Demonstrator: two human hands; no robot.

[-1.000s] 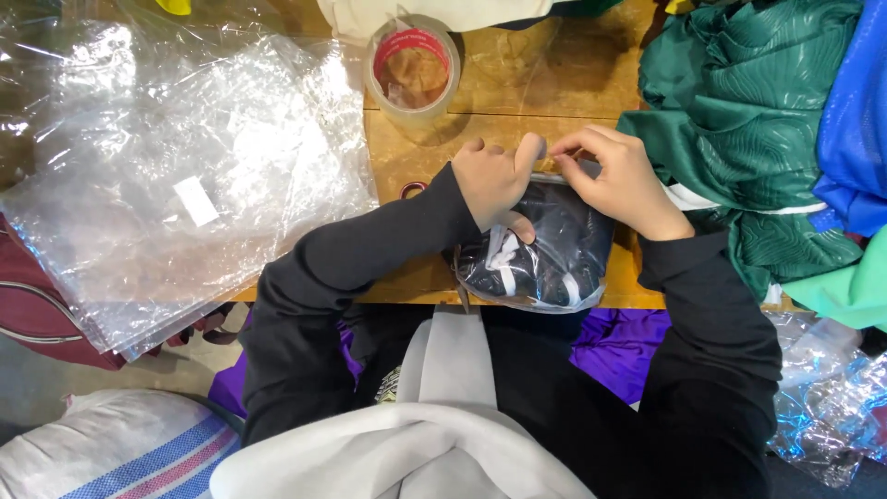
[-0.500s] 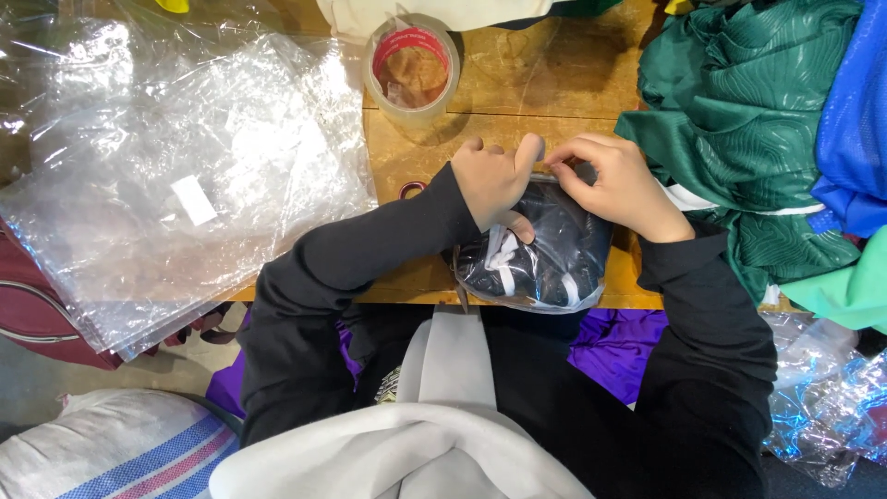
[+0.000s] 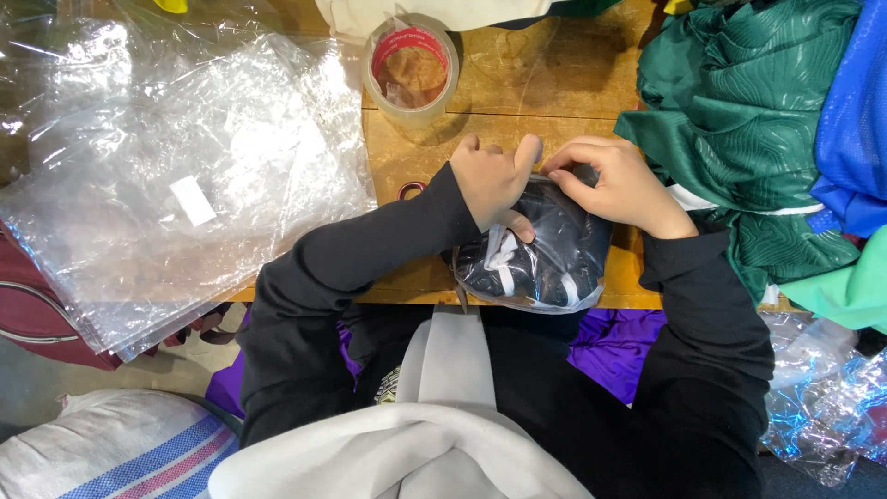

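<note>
A wooden surface carries a bagged dark garment under the grip, 1 tape roll beyond it, clear bags left, green fabric right.

Long black sleeves, grey garment at chest.

It was a garment packing workplace; a wooden table carried a stack of clear plastic bags; a roll of clear tape stood near them; folded green garments and blue garments were heaped at one side.
</note>
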